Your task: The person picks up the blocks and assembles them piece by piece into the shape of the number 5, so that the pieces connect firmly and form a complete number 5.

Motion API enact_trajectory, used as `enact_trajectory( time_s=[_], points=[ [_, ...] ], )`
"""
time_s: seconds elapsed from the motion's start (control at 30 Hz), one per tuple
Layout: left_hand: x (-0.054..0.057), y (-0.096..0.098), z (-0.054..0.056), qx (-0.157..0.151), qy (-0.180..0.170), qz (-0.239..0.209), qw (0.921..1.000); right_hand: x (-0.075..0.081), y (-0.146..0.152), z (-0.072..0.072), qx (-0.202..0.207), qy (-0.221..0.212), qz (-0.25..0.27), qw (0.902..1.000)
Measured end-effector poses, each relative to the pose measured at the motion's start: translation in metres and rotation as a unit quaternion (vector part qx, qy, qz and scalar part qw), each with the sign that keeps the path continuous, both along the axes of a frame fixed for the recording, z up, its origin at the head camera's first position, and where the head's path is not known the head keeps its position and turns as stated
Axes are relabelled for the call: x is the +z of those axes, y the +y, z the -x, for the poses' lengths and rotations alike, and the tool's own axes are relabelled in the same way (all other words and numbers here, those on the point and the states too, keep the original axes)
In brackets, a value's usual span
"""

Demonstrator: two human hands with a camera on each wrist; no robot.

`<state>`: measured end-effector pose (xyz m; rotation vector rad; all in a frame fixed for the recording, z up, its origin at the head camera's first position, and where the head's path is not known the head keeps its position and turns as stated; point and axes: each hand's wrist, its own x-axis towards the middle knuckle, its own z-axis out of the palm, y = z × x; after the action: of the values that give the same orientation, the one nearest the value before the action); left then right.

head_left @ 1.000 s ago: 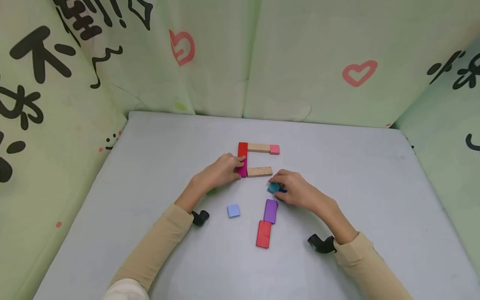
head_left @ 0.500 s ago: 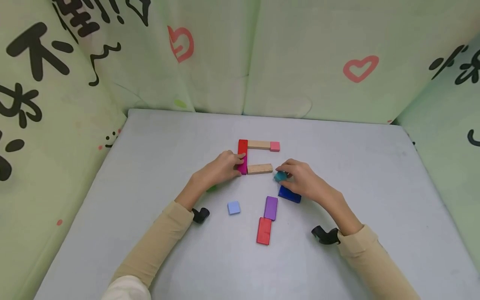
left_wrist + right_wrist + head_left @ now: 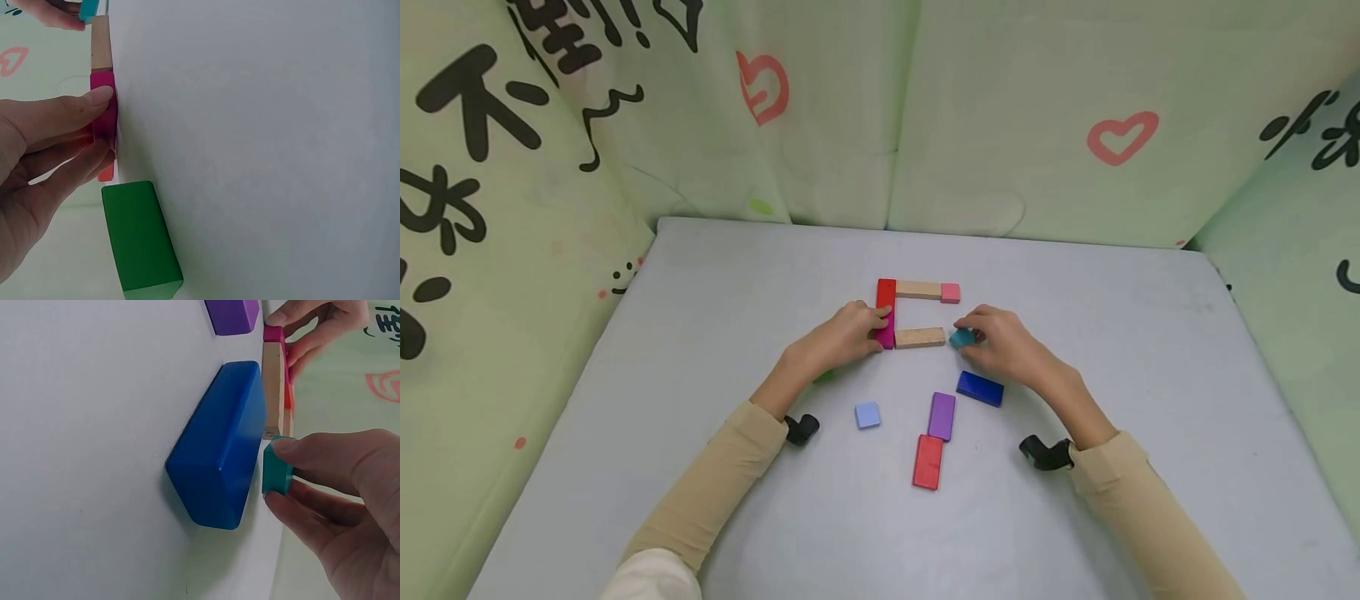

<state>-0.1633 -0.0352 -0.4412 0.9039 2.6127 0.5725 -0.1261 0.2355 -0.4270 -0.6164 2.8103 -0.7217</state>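
My right hand (image 3: 1003,340) pinches a small teal block (image 3: 278,465) between thumb and fingers. The block is at the right end of the front plain wooden block (image 3: 920,337). My left hand (image 3: 844,335) grips a magenta block (image 3: 103,84) with its thumb on one side and fingers on the other. A red block (image 3: 886,291) continues the magenta one away from me. From the red block's far end a second wooden block (image 3: 917,289) runs right, with a pink cube (image 3: 950,292) at its tip.
A dark blue block (image 3: 980,388) lies in front of my right hand. Nearer me are a purple block (image 3: 942,416), a red block (image 3: 927,462) and a light blue cube (image 3: 867,415). A green block (image 3: 140,237) lies under my left wrist. Curtains hang behind the table (image 3: 760,258).
My right hand has moved away from me with the teal block, toward the front wooden block's end. The dark blue block has come out from under that hand. My left hand stays put.
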Motion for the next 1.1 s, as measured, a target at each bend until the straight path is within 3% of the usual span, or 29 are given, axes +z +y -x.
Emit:
enact_trajectory(
  time_s=[0.6, 1.1],
  points=[
    [-0.002, -0.001, -0.002, 0.003, 0.009, -0.010, 0.9999, -0.010, -0.001, 0.014, 0.013, 0.017, -0.001, 0.9998],
    [-0.002, -0.002, -0.003, 0.001, 0.016, -0.014, 0.9998, -0.010, -0.006, 0.011, 0.010, 0.018, -0.008, 0.9998]
  ],
)
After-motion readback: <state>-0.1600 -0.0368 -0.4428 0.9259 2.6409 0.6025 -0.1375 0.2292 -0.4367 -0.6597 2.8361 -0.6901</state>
